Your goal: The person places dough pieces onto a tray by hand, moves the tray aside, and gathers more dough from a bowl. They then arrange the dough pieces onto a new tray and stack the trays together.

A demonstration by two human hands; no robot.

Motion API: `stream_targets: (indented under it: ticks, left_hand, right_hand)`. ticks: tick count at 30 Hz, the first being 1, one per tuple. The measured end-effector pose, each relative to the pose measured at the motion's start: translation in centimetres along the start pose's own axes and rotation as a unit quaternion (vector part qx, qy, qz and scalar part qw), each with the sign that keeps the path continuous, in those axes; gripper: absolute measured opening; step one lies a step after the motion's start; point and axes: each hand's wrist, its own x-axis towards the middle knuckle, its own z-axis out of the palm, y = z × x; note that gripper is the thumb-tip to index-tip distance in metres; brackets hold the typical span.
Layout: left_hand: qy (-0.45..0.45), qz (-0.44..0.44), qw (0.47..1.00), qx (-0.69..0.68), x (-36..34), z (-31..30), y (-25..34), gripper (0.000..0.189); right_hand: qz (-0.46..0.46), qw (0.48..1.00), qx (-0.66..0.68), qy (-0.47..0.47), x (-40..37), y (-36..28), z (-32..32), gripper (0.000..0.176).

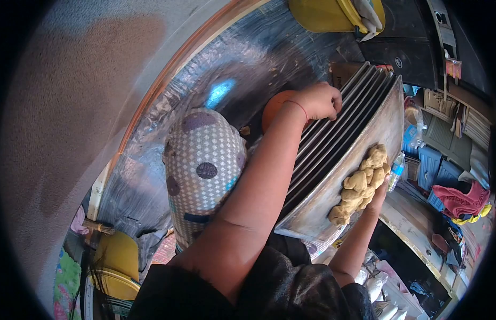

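Several metal baking trays (312,216) are stacked at a tilt in front of me. A cluster of tan, rounded dough pieces (360,186) is at the right side of the outermost tray. My right hand (379,196) is wrapped round the far side of the dough, its fingers mostly hidden behind it. At the trays' left edges, my left hand (318,101) is closed with its fingers curled down. What those fingers hold, if anything, is hidden. Just behind my left wrist shows a round orange thing (276,108), partly covered by the arm.
My knee in patterned cloth (205,154) is left of my left arm. A yellow container (322,15) stands at the top, with another yellow bucket (117,256) at lower left. A plastic bottle (397,172) is right of the trays. Dark speakers (400,61) are at upper right.
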Motion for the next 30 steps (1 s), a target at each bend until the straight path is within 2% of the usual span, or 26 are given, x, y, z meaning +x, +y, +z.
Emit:
stream_targets:
  ticks: [1,3,5,8,11,12,14,16,17,19,20,21,22,23,25,28,29,30]
  left_hand:
    - [-0.029,0.009,1.000,-0.001,0.1,-0.1,0.0,0.019]
    - [-0.055,0.021,0.998,-0.003,0.5,-0.2,0.1,0.020]
    - [-0.096,-0.035,0.993,-0.053,0.8,-0.3,0.0,0.022]
    - [-0.077,-0.034,0.996,-0.012,-0.1,-0.4,0.9,0.025]
    - [-0.049,-0.041,0.998,-0.026,-0.8,-0.3,1.9,0.023]
    - [-0.050,-0.040,0.998,-0.026,-0.5,0.0,1.5,0.023]
    - [-0.023,0.101,0.994,-0.022,-0.1,0.7,0.8,0.022]
    - [-0.033,0.090,0.995,-0.010,0.1,0.7,1.1,0.022]
    - [-0.042,0.077,0.996,0.002,0.1,0.7,1.3,0.022]
    - [-0.055,0.062,0.996,-0.027,-0.1,0.4,1.9,0.025]
    - [-0.060,0.040,0.997,-0.034,-0.3,0.3,2.3,0.026]
    - [-0.066,0.018,0.997,-0.040,-0.5,0.2,2.8,0.027]
    - [-0.076,0.055,0.995,-0.019,-0.3,0.0,2.6,0.032]
    - [-0.082,0.040,0.996,-0.021,-0.3,0.1,2.5,0.030]
    - [-0.081,0.068,0.994,-0.024,-0.2,0.1,2.3,0.024]
    - [-0.046,0.064,0.996,-0.041,-1.0,0.2,3.6,0.020]
    - [-0.052,0.070,0.996,-0.030,-1.3,0.3,3.9,0.020]
    - [0.024,0.118,0.992,0.021,-1.3,0.6,4.2,0.021]
  right_hand:
    - [-0.001,1.000,-0.001,0.000,-0.1,-0.7,0.9,0.063]
    - [-0.005,0.999,-0.034,0.015,-0.4,-1.8,2.6,0.078]
    - [-0.003,0.999,-0.035,0.015,-0.3,-1.6,2.3,0.077]
    - [-0.004,1.000,-0.018,0.018,-0.5,-2.0,3.1,0.077]
    - [-0.005,0.999,-0.037,0.016,-0.6,-2.1,2.9,0.078]
    - [0.008,1.000,-0.009,0.005,-0.9,-2.6,3.2,0.071]
    - [0.020,1.000,0.020,-0.005,-0.9,-2.5,3.2,0.065]
    - [-0.023,0.997,-0.072,0.017,-0.5,-1.7,2.5,0.077]
    - [0.031,0.999,0.014,0.002,-1.1,-1.8,2.0,0.066]
    - [-0.059,0.993,-0.099,0.022,-0.2,-1.9,2.8,0.072]
    - [-0.031,0.999,-0.038,0.011,-0.6,-2.2,3.2,0.069]
    - [-0.034,0.998,-0.041,0.021,-0.5,-2.0,3.1,0.066]
    - [-0.043,0.998,-0.035,0.030,-0.5,-2.3,3.0,0.066]
    - [-0.076,0.988,-0.132,0.037,-0.4,-2.7,2.8,0.058]
    - [-0.133,0.936,-0.322,0.056,-0.4,-3.9,2.6,0.042]
    - [-0.238,0.904,-0.336,0.119,-0.8,-7.9,3.9,0.047]
    - [-0.274,0.901,-0.323,0.095,-0.6,-8.6,4.3,0.047]
    - [-0.282,0.905,-0.312,0.059,-0.6,-10.0,5.5,0.050]
